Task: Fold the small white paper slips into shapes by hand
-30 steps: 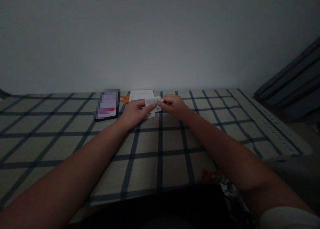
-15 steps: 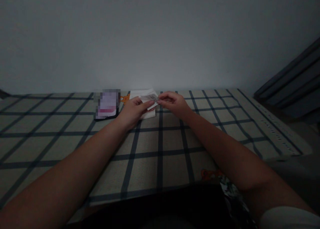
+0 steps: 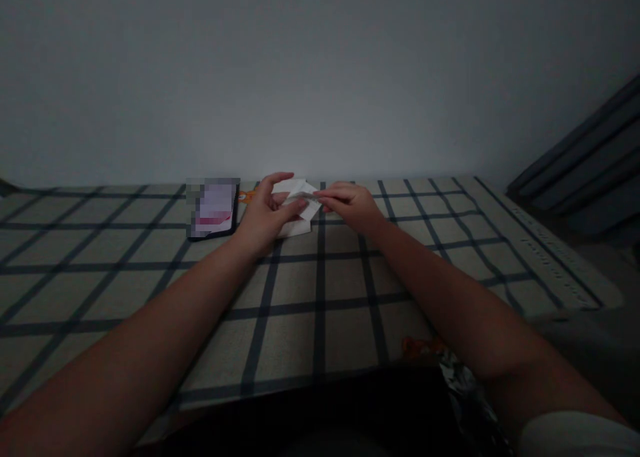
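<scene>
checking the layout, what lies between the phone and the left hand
Between phone and left hand: an orange figure on the checked cloth, seen in the head view.

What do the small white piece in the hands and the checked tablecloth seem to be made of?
White piece: probably thin paper, matt, given its angular edges; thin plastic is possible. Checked tablecloth: fabric, perhaps cotton or linen, dull, with ripples bending its stripes.

Phone [image 3: 216, 207] on tablecloth [image 3: 293, 284], left of papers [image 3: 312, 210]
</scene>
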Demonstrator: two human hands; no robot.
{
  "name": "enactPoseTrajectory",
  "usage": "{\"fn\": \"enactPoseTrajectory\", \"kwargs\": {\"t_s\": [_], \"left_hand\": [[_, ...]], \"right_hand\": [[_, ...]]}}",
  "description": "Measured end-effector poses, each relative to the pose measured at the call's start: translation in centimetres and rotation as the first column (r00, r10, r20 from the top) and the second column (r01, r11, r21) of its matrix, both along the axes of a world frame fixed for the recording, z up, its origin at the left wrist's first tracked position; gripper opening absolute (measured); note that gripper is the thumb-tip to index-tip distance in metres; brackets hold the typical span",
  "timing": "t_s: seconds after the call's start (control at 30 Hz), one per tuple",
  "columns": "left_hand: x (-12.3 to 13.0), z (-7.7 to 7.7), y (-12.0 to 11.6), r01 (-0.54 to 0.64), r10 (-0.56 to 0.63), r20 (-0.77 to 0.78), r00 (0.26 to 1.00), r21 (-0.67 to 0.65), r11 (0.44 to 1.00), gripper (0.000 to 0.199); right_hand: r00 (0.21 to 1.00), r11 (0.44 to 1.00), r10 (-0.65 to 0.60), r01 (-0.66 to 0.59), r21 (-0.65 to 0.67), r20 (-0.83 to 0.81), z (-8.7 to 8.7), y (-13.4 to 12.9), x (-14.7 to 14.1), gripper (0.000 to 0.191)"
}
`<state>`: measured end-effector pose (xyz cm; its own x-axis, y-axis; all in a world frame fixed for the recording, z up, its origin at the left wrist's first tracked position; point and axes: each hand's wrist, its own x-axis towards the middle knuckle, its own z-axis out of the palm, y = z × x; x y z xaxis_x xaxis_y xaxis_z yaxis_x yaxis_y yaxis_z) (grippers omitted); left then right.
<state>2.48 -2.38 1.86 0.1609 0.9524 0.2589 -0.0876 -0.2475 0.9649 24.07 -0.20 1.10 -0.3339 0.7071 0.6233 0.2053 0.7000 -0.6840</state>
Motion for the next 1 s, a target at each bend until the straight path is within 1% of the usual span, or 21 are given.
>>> {"fn": "enactPoseTrajectory", "kwargs": {"t_s": [0.07, 0.1, 0.17, 0.27, 0.37, 0.43, 0.53, 0.57, 0.67, 0.7, 0.73, 0.8, 0.83, 0.93, 1.0], "left_hand": [[-0.19, 0.17, 0.07, -0.042, 0.043, -0.038, 0.998, 0.017, 0.999, 0.049], [-0.3, 0.22, 0.11, -0.064, 0.065, -0.061, 0.996, 0.022, 0.998, 0.044], [-0.54, 0.23, 0.25, -0.103, 0.104, -0.115, 0.988, 0.022, 0.994, 0.041], [-0.88, 0.02, 0.56, -0.162, 0.163, -0.172, 0.972, 0.021, 0.987, 0.039], [-1.02, -0.2, 0.71, -0.18, 0.181, -0.177, 0.967, 0.021, 0.983, 0.039], [-0.91, -0.22, 0.58, -0.155, 0.153, -0.147, 0.977, -0.003, 0.988, 0.038], [-0.58, -0.03, 0.21, -0.076, 0.072, -0.07, 0.995, -0.051, 0.996, 0.039], [-0.47, 0.05, 0.11, -0.05, 0.048, -0.036, 0.998, -0.062, 0.997, 0.042], [-0.27, 0.11, 0.06, 0.013, -0.008, 0.041, 0.999, -0.109, 0.994, 0.068], [-0.27, 0.05, 0.11, 0.041, -0.035, 0.047, 0.998, -0.134, 0.99, 0.071], [-0.29, -0.06, 0.2, 0.072, -0.066, 0.044, 0.997, -0.157, 0.985, 0.067], [-0.39, -0.31, 0.37, 0.142, -0.141, 0.019, 0.99, -0.192, 0.971, 0.048], [-0.45, -0.43, 0.44, 0.136, -0.137, 0.008, 0.991, -0.185, 0.973, 0.042], [-0.65, -0.64, 0.48, 0.111, -0.119, -0.056, 0.991, -0.128, 0.986, 0.038], [-0.71, -0.64, 0.4, 0.107, -0.116, -0.12, 0.986, -0.081, 0.991, 0.037]], "right_hand": [[1.0, 1.0, -0.027, 0.027, -0.011, -0.007, 0.0, 0.12, 0.13, 0.023], [0.999, 0.998, -0.038, 0.037, -0.042, -0.019, 0.0, 0.16, 0.16, 0.024], [0.996, 0.988, -0.048, 0.036, -0.15, -0.079, -0.01, 0.18, 0.15, 0.028], [0.981, 0.951, -0.064, 0.005, -0.308, -0.183, 0.1, 0.14, 0.05, 0.037], [0.973, 0.924, -0.096, 0.008, -0.383, -0.21, 0.35, 0.08, -0.01, 0.036], [0.969, 0.913, -0.112, 0.012, -0.408, -0.222, 0.49, 0.08, -0.04, 0.034], [0.968, 0.903, -0.107, 0.0, -0.429, -0.226, 0.53, 0.13, -0.11, 0.031], [0.97, 0.901, -0.097, -0.01, -0.433, -0.224, 0.52, 0.14, -0.15, 0.031], [0.974, 0.896, -0.054, -0.049, -0.44, -0.219, 0.43, 0.09, -0.32, 0.028], [0.975, 0.896, -0.039, -0.063, -0.439, -0.218, 0.4, 0.06, -0.38, 0.028], [0.976, 0.897, -0.024, -0.076, -0.436, -0.219, 0.37, 0.03, -0.45, 0.028], [0.974, 0.898, 0.002, -0.101, -0.427, -0.226, 0.32, -0.04, -0.57, 0.029], [0.974, 0.898, 0.013, -0.111, -0.425, -0.227, 0.31, -0.07, -0.62, 0.031], [0.98, 0.896, 0.041, -0.123, -0.427, -0.196, 0.32, -0.19, -0.74, 0.036], [0.986, 0.896, 0.059, -0.12, -0.426, -0.154, 0.39, -0.28, -0.77, 0.031]]}}
